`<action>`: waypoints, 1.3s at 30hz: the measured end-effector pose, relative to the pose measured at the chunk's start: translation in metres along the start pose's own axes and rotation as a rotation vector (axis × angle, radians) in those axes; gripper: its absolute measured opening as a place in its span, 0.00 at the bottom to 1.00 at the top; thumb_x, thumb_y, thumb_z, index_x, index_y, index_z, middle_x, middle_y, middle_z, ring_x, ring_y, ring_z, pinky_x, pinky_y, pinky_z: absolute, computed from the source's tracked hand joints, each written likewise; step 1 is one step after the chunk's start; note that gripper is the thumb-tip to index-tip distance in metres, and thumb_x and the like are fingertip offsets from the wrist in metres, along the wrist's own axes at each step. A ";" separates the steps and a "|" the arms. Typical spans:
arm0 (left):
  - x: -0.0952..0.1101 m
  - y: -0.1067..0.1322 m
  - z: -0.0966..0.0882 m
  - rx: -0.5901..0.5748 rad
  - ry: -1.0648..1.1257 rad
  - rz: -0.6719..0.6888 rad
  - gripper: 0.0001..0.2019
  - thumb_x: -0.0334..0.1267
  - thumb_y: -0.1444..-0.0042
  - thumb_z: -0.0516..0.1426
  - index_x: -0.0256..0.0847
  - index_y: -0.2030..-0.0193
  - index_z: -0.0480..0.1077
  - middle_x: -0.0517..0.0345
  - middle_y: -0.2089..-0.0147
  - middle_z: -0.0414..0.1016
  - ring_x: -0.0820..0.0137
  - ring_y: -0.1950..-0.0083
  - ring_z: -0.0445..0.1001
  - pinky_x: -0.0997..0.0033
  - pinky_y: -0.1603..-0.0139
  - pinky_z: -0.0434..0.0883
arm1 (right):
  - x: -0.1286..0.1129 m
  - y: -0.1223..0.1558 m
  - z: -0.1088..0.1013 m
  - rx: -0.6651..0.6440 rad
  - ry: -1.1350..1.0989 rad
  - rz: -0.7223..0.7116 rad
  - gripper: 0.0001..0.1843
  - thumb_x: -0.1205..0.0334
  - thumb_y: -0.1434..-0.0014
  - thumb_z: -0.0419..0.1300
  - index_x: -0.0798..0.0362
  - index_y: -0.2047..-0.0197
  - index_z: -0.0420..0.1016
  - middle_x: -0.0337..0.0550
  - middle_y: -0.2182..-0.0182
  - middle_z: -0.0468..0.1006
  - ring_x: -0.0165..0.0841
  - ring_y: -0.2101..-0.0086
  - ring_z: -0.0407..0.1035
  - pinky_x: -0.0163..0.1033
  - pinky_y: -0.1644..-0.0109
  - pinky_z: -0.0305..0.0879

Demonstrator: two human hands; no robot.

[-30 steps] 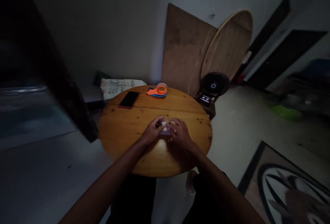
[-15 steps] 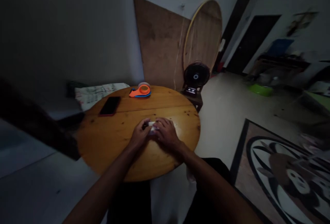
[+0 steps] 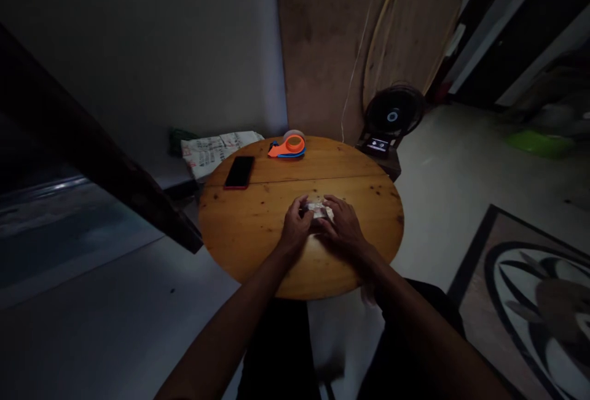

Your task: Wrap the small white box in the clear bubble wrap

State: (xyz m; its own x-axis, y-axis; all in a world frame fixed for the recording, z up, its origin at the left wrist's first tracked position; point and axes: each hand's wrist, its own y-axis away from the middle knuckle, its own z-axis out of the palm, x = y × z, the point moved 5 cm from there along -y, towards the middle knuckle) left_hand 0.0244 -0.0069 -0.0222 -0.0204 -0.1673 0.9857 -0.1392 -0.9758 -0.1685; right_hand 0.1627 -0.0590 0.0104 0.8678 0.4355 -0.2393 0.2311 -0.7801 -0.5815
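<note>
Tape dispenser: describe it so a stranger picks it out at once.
Find the round wooden table. At its far edge, near the leaning boards, lies the tape dispenser, right of a dark phone. It alone is bright: orange over blue, with a tape roll.

Both bare forearms stretched forward, the left hand (image 3: pixel 297 226) and right hand (image 3: pixel 343 229) close side by side, palms down, fingers curled toward each other.
</note>
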 end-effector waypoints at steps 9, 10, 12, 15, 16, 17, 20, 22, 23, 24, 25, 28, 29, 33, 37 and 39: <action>-0.001 -0.003 -0.002 -0.018 0.098 0.023 0.22 0.31 0.52 0.57 0.38 0.47 0.68 0.51 0.54 0.74 0.68 0.56 0.72 0.68 0.52 0.70 | -0.001 0.001 0.004 -0.057 0.015 0.010 0.28 0.54 0.37 0.51 0.56 0.37 0.59 0.56 0.42 0.65 0.44 0.43 0.59 0.52 0.41 0.57; -0.001 -0.003 -0.002 -0.021 0.106 0.029 0.22 0.31 0.53 0.57 0.38 0.48 0.68 0.51 0.55 0.74 0.68 0.57 0.72 0.68 0.53 0.70 | -0.001 0.001 0.005 -0.068 0.027 -0.002 0.26 0.55 0.37 0.51 0.55 0.38 0.62 0.55 0.42 0.65 0.44 0.43 0.59 0.52 0.41 0.57; 0.000 -0.003 -0.003 -0.020 0.111 0.041 0.21 0.30 0.53 0.57 0.37 0.49 0.69 0.51 0.55 0.74 0.68 0.57 0.71 0.69 0.53 0.69 | -0.003 0.001 0.006 -0.079 0.060 -0.028 0.22 0.57 0.37 0.51 0.53 0.41 0.66 0.54 0.42 0.66 0.43 0.44 0.59 0.52 0.43 0.58; 0.000 -0.004 -0.004 -0.023 0.112 0.039 0.22 0.30 0.54 0.58 0.36 0.49 0.69 0.51 0.55 0.74 0.69 0.58 0.71 0.68 0.54 0.69 | -0.006 0.002 0.005 -0.042 0.100 -0.060 0.19 0.59 0.37 0.51 0.51 0.44 0.70 0.52 0.43 0.66 0.43 0.45 0.59 0.51 0.44 0.59; -0.001 -0.004 -0.004 -0.027 0.115 0.037 0.22 0.31 0.54 0.58 0.36 0.48 0.69 0.51 0.55 0.74 0.69 0.58 0.71 0.68 0.54 0.69 | -0.006 0.002 0.004 -0.026 0.109 -0.067 0.19 0.60 0.37 0.51 0.50 0.44 0.70 0.52 0.43 0.66 0.43 0.45 0.59 0.51 0.44 0.58; -0.001 -0.004 -0.004 -0.029 0.122 0.037 0.23 0.31 0.54 0.58 0.36 0.47 0.68 0.51 0.55 0.74 0.69 0.58 0.71 0.68 0.54 0.69 | -0.006 0.002 0.003 -0.013 0.115 -0.072 0.18 0.60 0.37 0.51 0.50 0.45 0.71 0.52 0.43 0.66 0.43 0.45 0.59 0.52 0.44 0.58; -0.005 -0.006 -0.005 -0.041 0.131 0.031 0.25 0.31 0.54 0.59 0.37 0.46 0.67 0.50 0.53 0.74 0.68 0.56 0.71 0.68 0.53 0.70 | -0.006 0.003 0.004 0.008 0.122 -0.079 0.17 0.60 0.37 0.51 0.49 0.46 0.72 0.53 0.42 0.65 0.44 0.46 0.59 0.53 0.46 0.58; -0.008 -0.007 -0.005 -0.056 0.126 0.022 0.26 0.32 0.54 0.59 0.37 0.44 0.66 0.50 0.52 0.73 0.68 0.56 0.72 0.68 0.53 0.70 | -0.005 0.003 0.004 0.020 0.126 -0.085 0.17 0.61 0.37 0.51 0.49 0.47 0.72 0.53 0.42 0.65 0.43 0.46 0.59 0.52 0.46 0.57; -0.009 -0.008 -0.005 -0.065 0.120 0.025 0.27 0.33 0.53 0.59 0.37 0.44 0.66 0.50 0.51 0.73 0.68 0.55 0.72 0.68 0.53 0.70 | -0.005 0.003 0.004 0.026 0.127 -0.088 0.16 0.61 0.37 0.52 0.50 0.48 0.72 0.52 0.42 0.66 0.43 0.46 0.60 0.51 0.46 0.57; -0.010 -0.008 -0.005 -0.072 0.115 0.032 0.27 0.33 0.52 0.59 0.37 0.43 0.65 0.49 0.50 0.73 0.68 0.55 0.72 0.68 0.53 0.69 | -0.005 0.003 0.005 0.029 0.125 -0.087 0.15 0.61 0.37 0.52 0.50 0.49 0.73 0.52 0.43 0.66 0.43 0.46 0.60 0.50 0.46 0.57; -0.011 -0.009 -0.005 -0.077 0.112 0.041 0.27 0.34 0.52 0.59 0.37 0.43 0.65 0.49 0.50 0.73 0.68 0.54 0.71 0.68 0.52 0.69 | -0.004 0.003 0.004 0.033 0.116 -0.083 0.15 0.60 0.37 0.52 0.51 0.50 0.72 0.52 0.43 0.67 0.43 0.47 0.60 0.50 0.46 0.57; -0.013 -0.009 -0.005 -0.091 0.136 0.036 0.27 0.35 0.51 0.59 0.37 0.42 0.63 0.48 0.49 0.72 0.67 0.53 0.71 0.67 0.51 0.69 | -0.001 0.003 0.003 0.048 0.043 -0.049 0.16 0.58 0.38 0.54 0.54 0.50 0.71 0.54 0.44 0.68 0.44 0.47 0.61 0.49 0.45 0.57; -0.013 -0.009 -0.005 -0.094 0.152 0.024 0.28 0.35 0.51 0.59 0.36 0.42 0.63 0.47 0.48 0.72 0.67 0.52 0.71 0.66 0.51 0.69 | 0.000 0.003 0.001 0.063 0.009 -0.033 0.16 0.58 0.39 0.55 0.55 0.49 0.70 0.54 0.44 0.68 0.44 0.46 0.61 0.49 0.45 0.57; -0.009 -0.008 -0.004 -0.087 0.192 -0.040 0.29 0.35 0.54 0.60 0.37 0.42 0.63 0.46 0.46 0.71 0.64 0.48 0.71 0.64 0.47 0.68 | 0.009 0.005 -0.006 0.155 -0.131 0.058 0.17 0.59 0.39 0.53 0.54 0.49 0.69 0.54 0.44 0.68 0.43 0.45 0.62 0.49 0.44 0.57; -0.005 -0.008 -0.006 -0.048 0.226 -0.091 0.29 0.34 0.55 0.60 0.37 0.44 0.64 0.45 0.45 0.71 0.62 0.44 0.69 0.61 0.44 0.65 | 0.020 0.006 -0.005 0.211 -0.253 0.152 0.16 0.60 0.39 0.51 0.53 0.48 0.69 0.52 0.45 0.69 0.41 0.45 0.62 0.50 0.42 0.58; -0.004 -0.009 -0.008 -0.024 0.236 -0.089 0.29 0.34 0.56 0.60 0.37 0.44 0.64 0.45 0.45 0.71 0.61 0.43 0.69 0.61 0.43 0.65 | 0.024 0.006 -0.004 0.231 -0.290 0.189 0.17 0.61 0.38 0.49 0.53 0.49 0.69 0.52 0.46 0.70 0.41 0.45 0.62 0.51 0.42 0.59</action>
State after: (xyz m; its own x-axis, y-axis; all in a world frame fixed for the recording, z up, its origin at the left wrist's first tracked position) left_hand 0.0177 0.0036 -0.0244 -0.2368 -0.0406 0.9707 -0.1745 -0.9811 -0.0835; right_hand 0.1869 -0.0547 0.0039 0.7183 0.4287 -0.5479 -0.0535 -0.7512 -0.6579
